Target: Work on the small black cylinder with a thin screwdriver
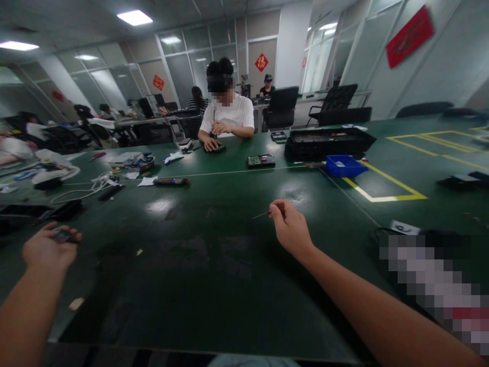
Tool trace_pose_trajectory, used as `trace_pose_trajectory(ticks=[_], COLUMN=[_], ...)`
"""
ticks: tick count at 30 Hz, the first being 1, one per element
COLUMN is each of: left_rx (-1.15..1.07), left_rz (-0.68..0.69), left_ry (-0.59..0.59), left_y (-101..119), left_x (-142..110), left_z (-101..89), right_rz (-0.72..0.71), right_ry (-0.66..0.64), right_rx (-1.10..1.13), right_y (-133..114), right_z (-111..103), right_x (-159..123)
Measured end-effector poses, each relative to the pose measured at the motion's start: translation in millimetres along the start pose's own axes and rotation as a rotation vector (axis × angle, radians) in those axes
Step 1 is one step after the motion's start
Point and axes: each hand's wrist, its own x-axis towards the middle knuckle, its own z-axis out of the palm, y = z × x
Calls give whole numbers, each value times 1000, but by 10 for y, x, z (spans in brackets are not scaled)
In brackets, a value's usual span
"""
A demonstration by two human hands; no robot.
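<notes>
Red-handled, the screwdriver (262, 215) is pinched in the right hand (291, 227) over the tabletop (214, 306), well in from the near edge. Its long axis runs roughly sideways, tip leftward and slightly nearward. The left hand (48, 252) grasps a small dark piece (63, 235). The tip meets no part; what is done or left cannot be told.

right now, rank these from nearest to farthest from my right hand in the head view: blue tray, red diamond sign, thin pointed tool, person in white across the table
1. thin pointed tool: held in the right hand
2. blue tray: beyond it, to the right
3. person in white: across the table, to the left
4. red diamond sign: in the background, behind that person
</notes>
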Motion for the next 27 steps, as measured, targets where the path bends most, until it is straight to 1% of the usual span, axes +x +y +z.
trace_pose_trajectory(ticks=[2, 3, 7, 9, 12, 16, 19, 23, 27], left_rx=[-108, -150, -218, -255, -322, -290, -260, -277, -254], left_rz=[-88, -110, -121, -132, -168, -188, -198, -211, -209], left_ry=[-16, -34, -156, -226, -358, -540, -675, -842, -951], left_y=[-24, -28, -21, -15, -12, -19, -23, -37, -97], left_x=[-71, -118, -409, -620, -1005, -1548, -1906, -2302, -2669], left_z=[149, 237, 640, 847, 1144, 1478, 1668, 1864, 1995], right_rz=[-1, -2, -3, -5, -5, -6, -16, -23, -24], right_ry=[0, 0, -2, 0, -2, -1, 12, 18, 15], right_rx=[4, 6, 17, 25, 27, 17, 12, 11, 10], right_y=[-6, -10, -27, -29, -18, 6, 16, 9, -13], right_z=[-4, -6, -11, -13, -18, -18, -9, -4, -6], right_x=[-2, -3, -7, -7, -8, -8, -7, -8, -11])
